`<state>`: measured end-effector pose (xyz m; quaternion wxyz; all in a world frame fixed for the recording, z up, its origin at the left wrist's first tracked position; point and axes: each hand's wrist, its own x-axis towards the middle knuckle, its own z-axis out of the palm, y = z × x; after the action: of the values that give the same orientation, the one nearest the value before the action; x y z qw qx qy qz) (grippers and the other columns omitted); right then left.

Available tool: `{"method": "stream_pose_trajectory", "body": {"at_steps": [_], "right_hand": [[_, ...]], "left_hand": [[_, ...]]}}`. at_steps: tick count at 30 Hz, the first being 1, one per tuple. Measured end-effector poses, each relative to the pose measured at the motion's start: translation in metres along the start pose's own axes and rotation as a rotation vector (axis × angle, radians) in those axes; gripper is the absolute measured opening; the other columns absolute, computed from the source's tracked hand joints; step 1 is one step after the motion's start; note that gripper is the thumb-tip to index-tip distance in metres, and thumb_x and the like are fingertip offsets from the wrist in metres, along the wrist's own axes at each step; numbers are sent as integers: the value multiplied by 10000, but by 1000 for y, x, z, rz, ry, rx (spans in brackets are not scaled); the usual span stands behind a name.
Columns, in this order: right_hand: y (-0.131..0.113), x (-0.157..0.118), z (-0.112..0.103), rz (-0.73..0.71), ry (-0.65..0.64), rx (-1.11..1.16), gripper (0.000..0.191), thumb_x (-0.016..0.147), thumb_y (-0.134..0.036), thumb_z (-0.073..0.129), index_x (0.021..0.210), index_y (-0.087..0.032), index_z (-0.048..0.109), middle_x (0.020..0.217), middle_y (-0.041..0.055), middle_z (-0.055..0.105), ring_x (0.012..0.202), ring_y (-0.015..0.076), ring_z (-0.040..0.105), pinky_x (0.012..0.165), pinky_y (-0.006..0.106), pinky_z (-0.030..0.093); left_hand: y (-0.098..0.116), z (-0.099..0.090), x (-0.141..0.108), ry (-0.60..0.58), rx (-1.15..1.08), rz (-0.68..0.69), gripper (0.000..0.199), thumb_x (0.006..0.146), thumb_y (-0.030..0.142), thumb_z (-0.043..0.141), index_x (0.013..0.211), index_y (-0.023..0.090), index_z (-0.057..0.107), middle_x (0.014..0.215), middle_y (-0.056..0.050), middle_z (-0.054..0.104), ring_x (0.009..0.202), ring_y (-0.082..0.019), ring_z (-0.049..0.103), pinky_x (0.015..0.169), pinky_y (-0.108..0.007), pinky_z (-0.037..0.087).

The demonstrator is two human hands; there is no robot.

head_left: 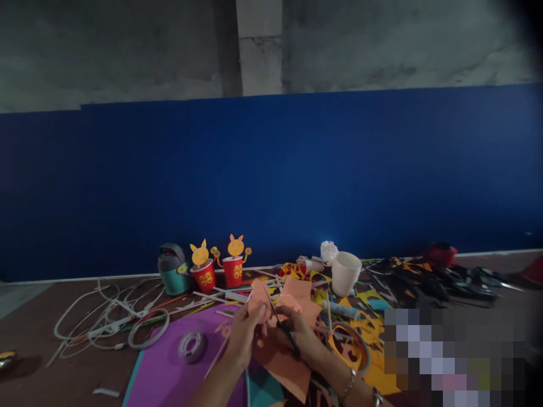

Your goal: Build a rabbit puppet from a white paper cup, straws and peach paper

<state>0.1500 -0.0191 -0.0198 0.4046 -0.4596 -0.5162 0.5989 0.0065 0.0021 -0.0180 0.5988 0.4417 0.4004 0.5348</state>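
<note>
In the middle of the table my left hand point(244, 333) pinches a piece of orange paper point(257, 294) between thumb and fingers. My right hand point(301, 336) is closed around dark-handled scissors point(288, 338), whose blades point up beside the paper's right edge. Whether the blades are cutting into it I cannot tell. More orange paper point(282, 367) lies under and behind my hands. A purple sheet point(156, 362) spreads to the left, with a roll of clear tape point(191, 346) on it.
Two red paper cups point(233, 272) with yellow animal-face cutouts stand at the back beside a teal bottle point(173, 277). White cables point(106, 322) tangle at left. A white cup point(345, 274), yellow paper scraps point(360, 333) and a dark pile point(441, 285) lie to the right.
</note>
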Motion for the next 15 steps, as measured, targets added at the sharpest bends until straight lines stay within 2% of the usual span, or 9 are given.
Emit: {"method": "stream_pose_trajectory", "body": {"at_steps": [6,15], "right_hand": [[7,3,0,-68,-12,89,443,609,-257,589,1027,-167,475,458,-108,490,358,62,385,370,177,274],[11,6,-1,-71,-4,61,429,592,-225,533,1016,-167,505,405,-113,450,332,71,365,364,183,252]], "left_hand": [[0,-1,0,-11,3,-24,336,738,454,667,648,136,603,376,48,502,319,-55,415,336,-148,318],[0,-1,1,-27,0,-47,343,747,464,653,637,146,584,377,39,517,298,-64,414,303,-154,312]]}}
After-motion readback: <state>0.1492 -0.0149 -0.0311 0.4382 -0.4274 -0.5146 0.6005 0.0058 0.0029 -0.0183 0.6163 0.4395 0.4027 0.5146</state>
